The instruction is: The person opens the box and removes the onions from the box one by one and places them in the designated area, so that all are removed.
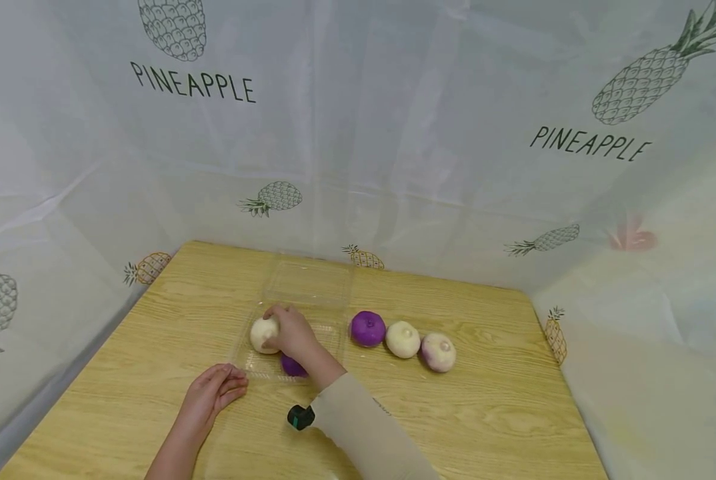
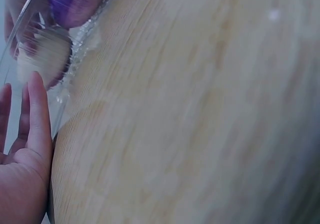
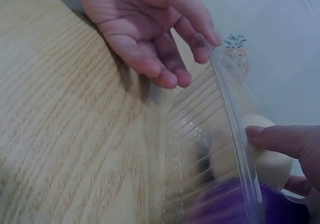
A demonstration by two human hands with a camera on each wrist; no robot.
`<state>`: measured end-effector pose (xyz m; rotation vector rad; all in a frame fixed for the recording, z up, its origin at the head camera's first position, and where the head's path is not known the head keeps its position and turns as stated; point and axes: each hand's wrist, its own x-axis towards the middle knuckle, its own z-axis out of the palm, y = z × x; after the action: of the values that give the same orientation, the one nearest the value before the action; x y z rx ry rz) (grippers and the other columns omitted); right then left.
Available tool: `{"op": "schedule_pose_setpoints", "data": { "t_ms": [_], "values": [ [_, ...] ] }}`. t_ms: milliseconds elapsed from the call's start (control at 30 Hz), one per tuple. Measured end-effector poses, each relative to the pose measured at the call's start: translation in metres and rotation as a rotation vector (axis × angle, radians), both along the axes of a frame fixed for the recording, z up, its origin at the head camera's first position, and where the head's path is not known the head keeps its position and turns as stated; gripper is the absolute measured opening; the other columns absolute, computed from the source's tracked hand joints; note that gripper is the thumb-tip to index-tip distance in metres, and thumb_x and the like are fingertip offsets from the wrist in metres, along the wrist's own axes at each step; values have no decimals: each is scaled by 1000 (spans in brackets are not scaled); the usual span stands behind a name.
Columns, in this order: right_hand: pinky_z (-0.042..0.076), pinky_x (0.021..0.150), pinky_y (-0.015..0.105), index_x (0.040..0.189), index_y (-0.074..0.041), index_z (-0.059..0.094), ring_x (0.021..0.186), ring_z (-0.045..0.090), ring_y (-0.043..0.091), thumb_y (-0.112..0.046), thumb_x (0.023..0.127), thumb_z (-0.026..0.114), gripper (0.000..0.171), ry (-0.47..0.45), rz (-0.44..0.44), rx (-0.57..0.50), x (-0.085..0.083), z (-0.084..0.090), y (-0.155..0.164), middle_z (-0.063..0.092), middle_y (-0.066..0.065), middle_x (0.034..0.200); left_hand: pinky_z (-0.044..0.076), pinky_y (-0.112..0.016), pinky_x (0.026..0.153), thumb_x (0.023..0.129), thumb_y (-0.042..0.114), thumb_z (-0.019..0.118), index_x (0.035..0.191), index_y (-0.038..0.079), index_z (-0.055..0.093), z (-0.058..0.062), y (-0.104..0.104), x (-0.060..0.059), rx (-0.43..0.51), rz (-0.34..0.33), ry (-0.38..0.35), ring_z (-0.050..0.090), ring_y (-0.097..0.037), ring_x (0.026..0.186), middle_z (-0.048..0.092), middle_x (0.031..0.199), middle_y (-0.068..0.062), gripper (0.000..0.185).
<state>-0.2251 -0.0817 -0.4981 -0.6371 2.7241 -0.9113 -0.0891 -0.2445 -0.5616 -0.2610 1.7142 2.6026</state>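
My right hand [image 1: 295, 333] grips a white onion [image 1: 262, 335] inside a clear plastic container [image 1: 256, 371], on its left side. Its thumb [image 3: 270, 138] lies against the onion in the right wrist view. A purple onion [image 1: 292, 366] sits in the container under that hand, partly hidden by it. At the near left corner of the container, my left hand [image 1: 214, 392] pinches the rim between thumb and index finger, the other fingers extended below. The container's clear lid [image 1: 310, 280] is hinged back, away from me.
To the right of the container, a purple onion [image 1: 368, 329], a white onion [image 1: 403, 340] and a white onion with a purple blush [image 1: 439, 352] stand in a row on the wooden table [image 1: 502, 413]. A pineapple-printed sheet [image 1: 394, 133] hangs behind the table and along its sides.
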Motion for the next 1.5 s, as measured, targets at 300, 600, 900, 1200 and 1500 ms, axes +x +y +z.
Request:
{"op": "schedule_pose_setpoints", "data": {
  "t_ms": [300, 600, 900, 1200, 1500],
  "values": [
    [52, 83, 29, 117, -25, 63, 101, 58, 18, -28, 75, 87, 48, 3, 14, -61, 6, 11, 14, 57, 2, 116, 58, -33, 85, 106, 19, 46, 102, 5, 64, -1, 1, -1, 11, -7, 8, 67, -18, 92, 68, 99, -5, 22],
    [51, 87, 29, 123, -28, 61, 109, 55, 16, -35, 83, 80, 45, -1, 22, -267, 21, 14, 33, 54, 1, 125, 58, -34, 85, 105, 19, 47, 104, 2, 65, 0, -3, 4, 18, 3, 2, 68, -19, 93, 69, 99, -5, 24],
    [52, 81, 25, 124, -26, 65, 103, 55, 13, -30, 82, 81, 44, -46, -4, -453, 36, 18, 55, 53, -3, 123, 59, -33, 84, 105, 18, 48, 101, 4, 67, 1, -5, 7, 40, -5, 20, 68, -18, 91, 70, 98, -6, 25],
    [53, 89, 32, 128, -23, 63, 113, 53, 19, -28, 86, 78, 45, -57, -37, -518, 49, 19, 79, 51, -2, 128, 59, -32, 84, 105, 19, 49, 101, 4, 67, 2, -4, 7, 34, -11, 3, 68, -18, 91, 69, 98, -5, 24],
    [48, 94, 36, 126, -23, 64, 116, 52, 17, -26, 84, 79, 45, -35, -111, -573, 64, 24, 108, 52, -6, 127, 58, -32, 84, 106, 17, 46, 101, 3, 67, 1, -3, 4, 60, -36, 60, 68, -18, 91, 69, 98, -6, 26]
  ]
}}
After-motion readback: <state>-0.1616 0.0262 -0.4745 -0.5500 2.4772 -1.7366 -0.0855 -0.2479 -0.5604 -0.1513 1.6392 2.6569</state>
